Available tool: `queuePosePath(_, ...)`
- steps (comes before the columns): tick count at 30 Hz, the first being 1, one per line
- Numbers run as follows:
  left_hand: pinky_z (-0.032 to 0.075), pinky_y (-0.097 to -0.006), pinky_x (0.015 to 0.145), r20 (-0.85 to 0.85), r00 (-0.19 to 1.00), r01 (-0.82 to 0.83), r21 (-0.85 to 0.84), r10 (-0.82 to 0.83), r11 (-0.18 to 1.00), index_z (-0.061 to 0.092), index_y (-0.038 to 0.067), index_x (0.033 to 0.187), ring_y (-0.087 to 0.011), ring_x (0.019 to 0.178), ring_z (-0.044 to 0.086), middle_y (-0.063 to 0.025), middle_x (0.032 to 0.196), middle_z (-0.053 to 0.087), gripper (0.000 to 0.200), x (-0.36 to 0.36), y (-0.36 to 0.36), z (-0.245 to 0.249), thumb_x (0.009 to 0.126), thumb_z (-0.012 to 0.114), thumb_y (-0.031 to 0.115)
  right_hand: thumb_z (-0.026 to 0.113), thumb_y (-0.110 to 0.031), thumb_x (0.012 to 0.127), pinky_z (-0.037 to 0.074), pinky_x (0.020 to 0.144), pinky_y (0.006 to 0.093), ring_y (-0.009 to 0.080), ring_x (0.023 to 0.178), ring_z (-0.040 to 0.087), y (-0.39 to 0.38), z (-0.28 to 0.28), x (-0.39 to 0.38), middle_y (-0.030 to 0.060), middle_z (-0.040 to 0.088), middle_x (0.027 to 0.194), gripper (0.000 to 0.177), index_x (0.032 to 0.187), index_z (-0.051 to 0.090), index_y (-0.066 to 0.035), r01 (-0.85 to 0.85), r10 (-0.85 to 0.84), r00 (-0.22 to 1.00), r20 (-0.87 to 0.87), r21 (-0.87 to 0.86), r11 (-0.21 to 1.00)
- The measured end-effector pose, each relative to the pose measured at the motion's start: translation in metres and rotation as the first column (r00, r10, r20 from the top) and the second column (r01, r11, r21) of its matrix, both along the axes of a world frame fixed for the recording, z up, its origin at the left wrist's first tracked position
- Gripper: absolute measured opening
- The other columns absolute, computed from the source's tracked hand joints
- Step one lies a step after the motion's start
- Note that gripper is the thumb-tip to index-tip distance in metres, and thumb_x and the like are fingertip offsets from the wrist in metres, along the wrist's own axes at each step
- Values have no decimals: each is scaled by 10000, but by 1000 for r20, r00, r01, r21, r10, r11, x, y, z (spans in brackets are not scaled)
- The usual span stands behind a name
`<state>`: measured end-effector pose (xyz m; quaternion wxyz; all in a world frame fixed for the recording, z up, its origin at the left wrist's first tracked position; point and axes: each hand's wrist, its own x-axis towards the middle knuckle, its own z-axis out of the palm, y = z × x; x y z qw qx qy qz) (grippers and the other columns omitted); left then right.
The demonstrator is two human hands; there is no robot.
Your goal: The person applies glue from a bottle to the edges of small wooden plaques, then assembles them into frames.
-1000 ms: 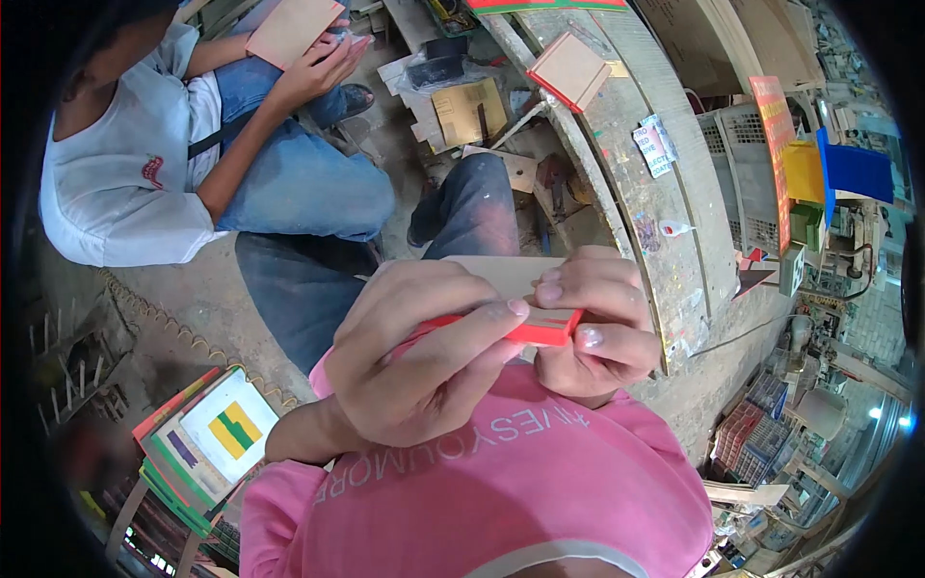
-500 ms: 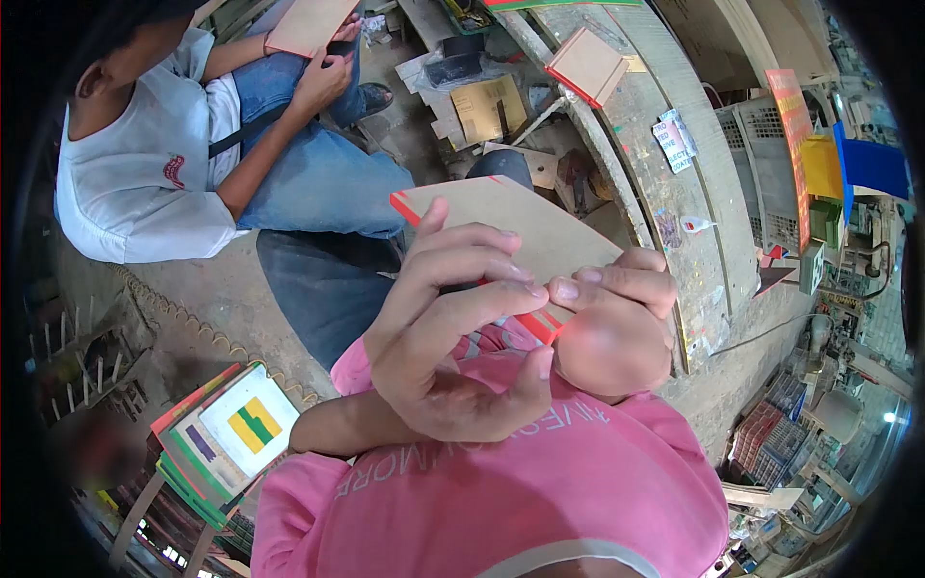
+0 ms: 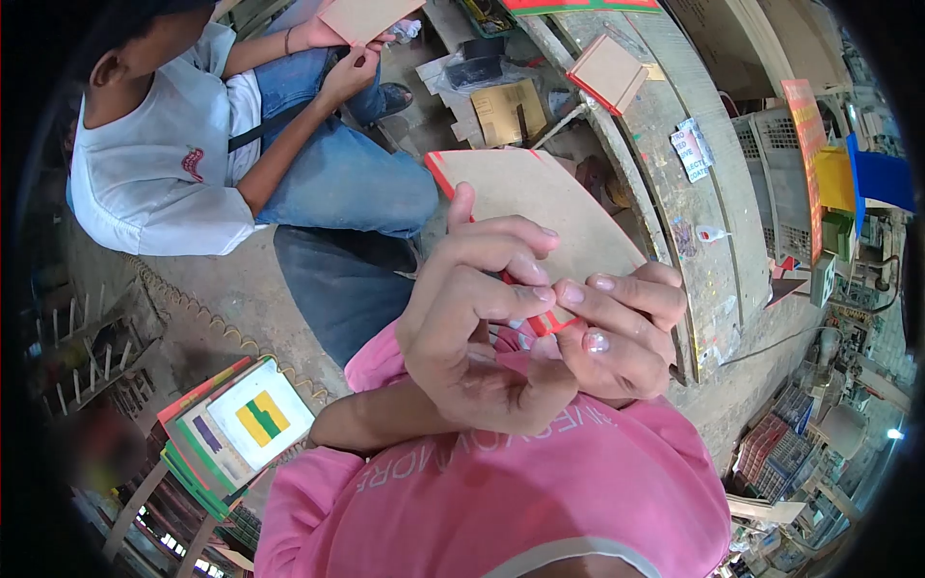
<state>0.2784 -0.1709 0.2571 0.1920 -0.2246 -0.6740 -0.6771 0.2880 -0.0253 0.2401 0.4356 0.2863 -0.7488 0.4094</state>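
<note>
I hold a flat brown board with red edging (image 3: 528, 200) up in front of my pink shirt. My left hand (image 3: 482, 318) grips its near left edge, thumb and fingers pinching the red trim. My right hand (image 3: 621, 328) pinches the same near corner from the right, fingertips meeting those of the left. The board tilts away from me, its far corner pointing toward the person opposite.
A person in a white shirt and jeans (image 3: 193, 164) sits at upper left, holding a similar board (image 3: 366, 17). A worn workbench (image 3: 665, 164) runs on the right with another red-edged board (image 3: 607, 72). Stacked coloured boards (image 3: 231, 429) lie at lower left.
The board has swung from nearly edge-on to face up and tilted away. Both hands stayed on its near corner and shifted slightly right.
</note>
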Motion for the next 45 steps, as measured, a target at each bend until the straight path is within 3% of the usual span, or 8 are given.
queuePosePath(6, 193, -520, 1144, -10, 998, 66, -5, -66, 998, 517, 40, 952, -289, 995, 590, -120, 1000, 510, 208, 0, -2, -2, 800, 611, 144, 706, -154, 792, 357, 643, 285, 180, 812, 585, 1, 2, 1, 91, 748, 869, 98, 855, 647, -108, 8, -9, 1000, 14, 23, 1000)
queuePosePath(12, 276, -509, 1099, -16, 1000, 9, -1, -9, 1000, 528, 26, 897, -256, 923, 597, -118, 958, 529, 207, -3, -1, -10, 690, 540, 26, 732, -70, 742, 371, 649, 300, 191, 802, 597, -3, 0, 3, 102, 747, 899, 132, 842, 647, -86, 5, -5, 997, 81, 7, 1000)
queuePosePath(18, 268, -456, 1121, 248, 969, -29, 204, -23, 979, 506, 14, 850, -208, 945, 585, -102, 936, 540, 231, -8, 10, -46, 649, 469, -95, 741, 92, 653, 412, 658, 316, 199, 748, 595, -16, -15, -2, 112, 741, 915, 222, 803, 650, -45, 94, -88, 969, 232, -18, 995)
queuePosePath(24, 275, -429, 1129, 356, 935, -60, 176, -7, 983, 599, -12, 1023, -238, 1122, 567, -127, 1062, 625, 191, -3, 20, -97, 834, 584, -29, 769, 92, 633, 464, 626, 292, 186, 677, 569, -16, -34, 1, 68, 714, 824, 276, 875, 705, -22, 252, -204, 853, 481, -37, 967)
queuePosePath(28, 488, -322, 746, 515, 854, -90, 279, -70, 956, 638, -22, 856, -224, 802, 638, -132, 867, 670, 130, 2, 47, -154, 851, 562, 84, 761, 91, 696, 529, 680, 279, 177, 751, 653, -7, -58, 13, 106, 677, 836, 215, 884, 695, 10, 334, -317, 667, 674, 110, 936)
queuePosePath(33, 472, -275, 610, 717, 673, 138, 120, -182, 983, 644, -51, 817, -112, 674, 596, -76, 714, 633, 254, 20, 57, -219, 895, 469, 116, 735, 93, 698, 537, 674, 289, 205, 720, 655, 4, -118, 36, 113, 627, 772, 195, 868, 687, 10, 410, -316, 570, 758, 71, 909)
queuePosePath(34, 467, -277, 583, 658, 705, 111, 269, -266, 957, 639, -45, 779, -115, 639, 589, -72, 668, 610, 262, 23, 60, -220, 889, 470, 121, 731, 97, 707, 544, 688, 283, 198, 737, 664, 6, -125, 42, 114, 628, 781, 186, 867, 681, 15, 399, -327, 588, 740, 86, 913)
queuePosePath(45, 423, -273, 501, 547, 816, 66, 231, -185, 971, 536, -74, 668, -109, 572, 545, -75, 651, 557, 247, 13, 62, -217, 853, 458, 69, 747, 75, 744, 551, 694, 284, 166, 760, 654, 2, -151, 42, 94, 608, 850, 164, 865, 644, 35, 484, -231, 566, 791, -92, 871)
